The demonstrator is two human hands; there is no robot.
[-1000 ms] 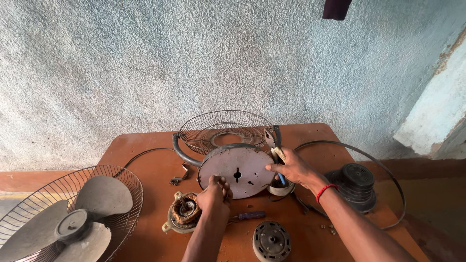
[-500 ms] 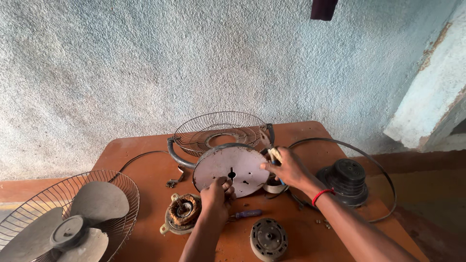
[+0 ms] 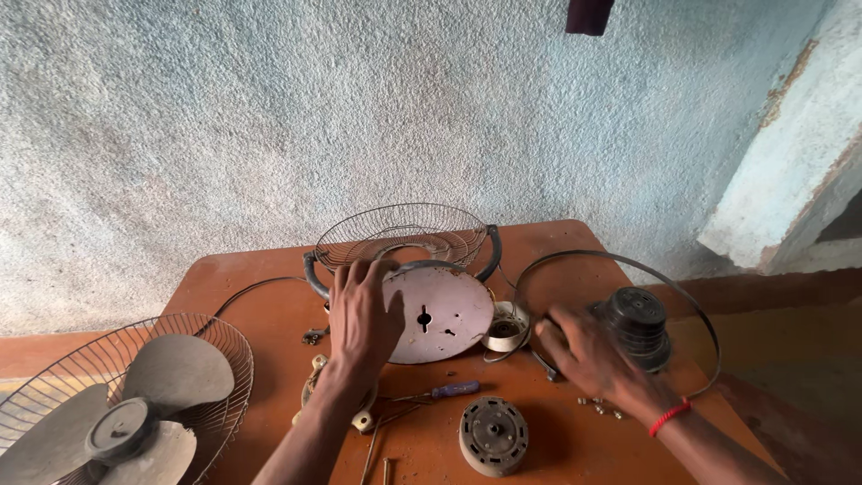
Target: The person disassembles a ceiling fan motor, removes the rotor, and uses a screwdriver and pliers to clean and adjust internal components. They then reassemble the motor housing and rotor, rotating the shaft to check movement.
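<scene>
My left hand (image 3: pixel 364 316) lies over the left edge of a pale pink round plate (image 3: pixel 444 314) with a slot in its middle, fingers spread and curled on the rim. The plate leans against a wire fan guard (image 3: pixel 404 233). My right hand (image 3: pixel 584 355) rests on the table, fingers bent down, between a small white ring (image 3: pixel 505 329) and a black ribbed motor cover (image 3: pixel 637 325). I cannot tell whether it holds anything. A red band is on that wrist. A cream motor part (image 3: pixel 363 418) is mostly hidden under my left forearm.
A blue-handled screwdriver (image 3: pixel 453 390) and a round grey motor piece (image 3: pixel 492 436) lie near the orange table's (image 3: pixel 269 314) front. Small screws (image 3: pixel 597 407) sit by my right wrist. A thin metal hoop (image 3: pixel 620 262) circles the black cover. A fan blade in its guard (image 3: pixel 135 404) overhangs the left side.
My left hand has moved up from the cream motor part onto the plate's left edge. My right hand has left the plate's right side and dropped to the table beside the black cover.
</scene>
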